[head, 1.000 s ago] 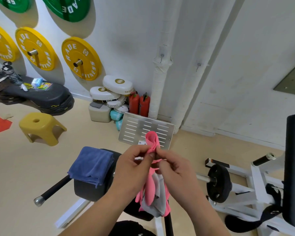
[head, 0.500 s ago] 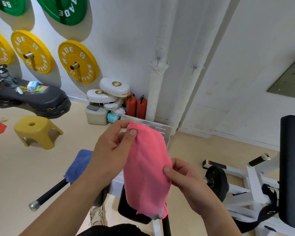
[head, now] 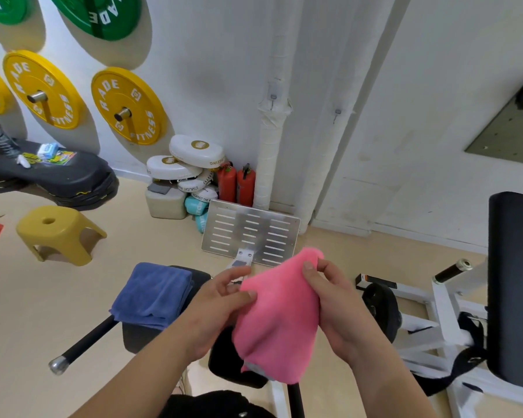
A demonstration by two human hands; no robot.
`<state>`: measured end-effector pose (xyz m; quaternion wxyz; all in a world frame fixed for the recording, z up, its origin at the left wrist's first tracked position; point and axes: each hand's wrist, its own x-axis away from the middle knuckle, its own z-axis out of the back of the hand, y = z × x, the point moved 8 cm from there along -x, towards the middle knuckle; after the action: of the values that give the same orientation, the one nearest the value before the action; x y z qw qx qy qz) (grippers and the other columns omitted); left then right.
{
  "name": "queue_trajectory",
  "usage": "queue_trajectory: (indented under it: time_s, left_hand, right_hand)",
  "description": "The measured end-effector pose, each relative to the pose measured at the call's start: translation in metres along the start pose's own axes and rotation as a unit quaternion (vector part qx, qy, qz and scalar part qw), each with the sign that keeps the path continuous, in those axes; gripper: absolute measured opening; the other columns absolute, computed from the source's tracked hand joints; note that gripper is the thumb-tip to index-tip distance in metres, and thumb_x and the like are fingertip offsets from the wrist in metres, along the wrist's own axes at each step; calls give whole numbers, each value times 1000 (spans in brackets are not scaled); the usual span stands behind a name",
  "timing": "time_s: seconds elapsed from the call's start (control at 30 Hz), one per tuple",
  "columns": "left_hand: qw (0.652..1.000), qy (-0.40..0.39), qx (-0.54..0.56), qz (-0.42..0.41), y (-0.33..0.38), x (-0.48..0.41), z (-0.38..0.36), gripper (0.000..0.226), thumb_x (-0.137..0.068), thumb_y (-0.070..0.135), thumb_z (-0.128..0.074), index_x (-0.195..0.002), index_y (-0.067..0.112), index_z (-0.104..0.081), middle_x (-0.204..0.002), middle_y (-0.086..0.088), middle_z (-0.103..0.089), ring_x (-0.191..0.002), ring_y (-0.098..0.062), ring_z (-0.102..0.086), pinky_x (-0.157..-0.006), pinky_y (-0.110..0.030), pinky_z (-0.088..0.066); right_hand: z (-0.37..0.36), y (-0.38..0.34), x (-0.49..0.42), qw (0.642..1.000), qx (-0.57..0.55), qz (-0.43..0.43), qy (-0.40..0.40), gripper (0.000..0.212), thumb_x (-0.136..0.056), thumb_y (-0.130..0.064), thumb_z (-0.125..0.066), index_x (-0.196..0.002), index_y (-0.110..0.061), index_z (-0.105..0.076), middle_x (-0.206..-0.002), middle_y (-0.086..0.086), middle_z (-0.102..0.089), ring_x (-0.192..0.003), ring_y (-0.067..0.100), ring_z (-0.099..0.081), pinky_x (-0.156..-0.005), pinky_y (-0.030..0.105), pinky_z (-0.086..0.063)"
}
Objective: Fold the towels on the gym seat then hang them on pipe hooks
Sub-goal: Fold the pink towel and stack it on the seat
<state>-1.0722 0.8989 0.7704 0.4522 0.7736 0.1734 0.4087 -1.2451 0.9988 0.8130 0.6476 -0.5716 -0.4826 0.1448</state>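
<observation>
Holds the pink towel (head: 280,321) up in the air, in front of the body and over the near part of the gym seat (head: 201,274). Pinches its upper left edge with the left hand (head: 221,309), thumb and fingers (head: 249,294) clenched on the cloth. Grips the upper right corner with the right hand (head: 335,306), fingers (head: 310,267) curled over the top. Hangs lengthwise, long axis running from that raised corner down toward the body, lower end loose. Looks folded already, so hanging probably comes next. Calls for a reach up and forward to the pipe hooks (head: 273,97) on the wall, well apart from the towel; right hand nearer, forearm rising from below. Leaves the blue towel (head: 154,294) folded on the seat, to the left.
</observation>
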Motion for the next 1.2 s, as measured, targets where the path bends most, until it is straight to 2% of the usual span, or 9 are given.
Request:
queue_trajectory:
  time_s: [0.1, 0.17, 0.37, 0.47, 0.57, 0.7, 0.83, 1.0, 1.2]
  left_hand:
    - [984, 128, -116, -49, 10, 0, 24, 36, -86, 16, -80, -117, 29, -67, -77, -3, -73, -81, -20, -71, -88, -50, -61]
    - [968, 168, -167, -84, 17, 3, 29, 27, -85, 16, -80, -108, 28, -70, -75, -1, -72, -77, -18, -70, -79, -40, -62]
    - [922, 75, -359, -122, 25, 6, 11, 61, -79, 11, -78, -134, 29, -61, -118, 10, -63, -107, -3, -63, -93, -18, -52]
    - [844, 92, -498, -177, 38, 8, 12, 51, -82, 7, -63, -128, 28, -65, -107, 6, -58, -99, -13, -61, -88, -30, -52]
    - [806, 142, -538, -201, 55, 15, 30, 28, -87, 16, -60, -108, 32, -70, -97, 10, -53, -89, -11, -58, -72, -27, -50]
    - [876, 136, -416, -201, 71, 23, 60, 8, -87, 28, -74, -92, 27, -68, -108, 18, -56, -99, -3, -59, -79, -13, -48]
    - [979, 122, -151, -67, 53, 20, 84, 45, -92, 59, -63, -95, 14, -60, -83, -1, -55, -79, -18, -51, -76, -35, -39]
    - [996, 65, -54, 5, 30, 12, 90, 28, -91, 46, -69, -115, 33, -64, -116, -4, -73, -104, -24, -71, -94, -50, -57]
    - [997, -10, -64, 29, 21, 2, 126, 49, -99, 11, -64, -134, 44, -53, -120, 7, -72, -113, -20, -70, -98, -54, -56]
  right_hand:
    - [21, 13, -5, 997, 49, -21, 60, 38, -93, -17, -74, -128, -18, -61, -113, 11, -75, -103, 26, -71, -84, 43, -58]
    - [25, 18, -5, 993, 86, -14, 81, 52, -88, -5, -75, -133, -19, -53, -106, 13, -73, -101, 28, -69, -91, 48, -58]
    - [-6, 19, -8, 948, 314, 52, -20, 72, -76, 2, -71, -140, -28, -53, -127, -3, -59, -111, 14, -62, -95, 31, -56]
    - [-21, 9, -14, 885, 448, 122, -25, 58, -79, -3, -65, -133, -25, -61, -126, -8, -58, -110, 4, -52, -92, 12, -38]
    - [-33, -7, -20, 852, 485, 193, -25, 21, -85, -15, -66, -99, -30, -67, -99, -14, -56, -89, 1, -51, -74, 8, -37]
    - [-34, -12, -35, 930, 332, 152, -31, 10, -92, -23, -68, -100, -29, -66, -103, -13, -65, -100, 0, -62, -84, 20, -48]
    - [-63, 4, -38, 977, 184, 81, -65, 18, -102, -40, -57, -111, -28, -66, -102, -8, -75, -98, 10, -69, -83, 29, -53]
    - [-87, 32, -55, 986, 163, 43, 7, 28, -103, -54, -46, -108, -31, -61, -109, 0, -69, -97, 15, -67, -80, 32, -53]
    - [-108, 72, -81, 990, 96, -99, 20, 37, -101, -51, -55, -117, -18, -64, -116, 6, -72, -105, 23, -71, -88, 41, -61]
